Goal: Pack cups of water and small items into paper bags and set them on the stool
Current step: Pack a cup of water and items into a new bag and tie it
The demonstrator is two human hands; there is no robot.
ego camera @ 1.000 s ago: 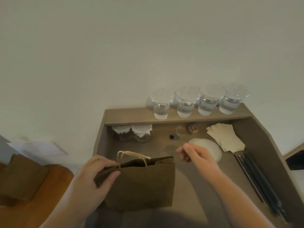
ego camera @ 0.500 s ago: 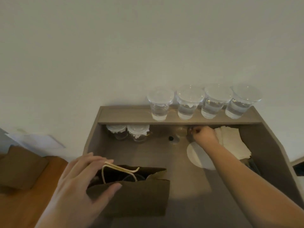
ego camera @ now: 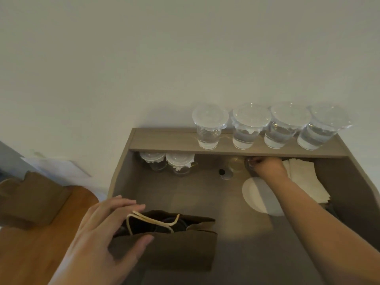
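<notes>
Left hand grips bag; right hand beneath shelf.

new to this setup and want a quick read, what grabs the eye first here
A row of four clear lidded plastic cups of water stands on the grey wooden ledge at the back. Near the front, the left hand holds open a dark brown paper bag with cream rope handles, while the right hand reaches under the ledge.
</notes>
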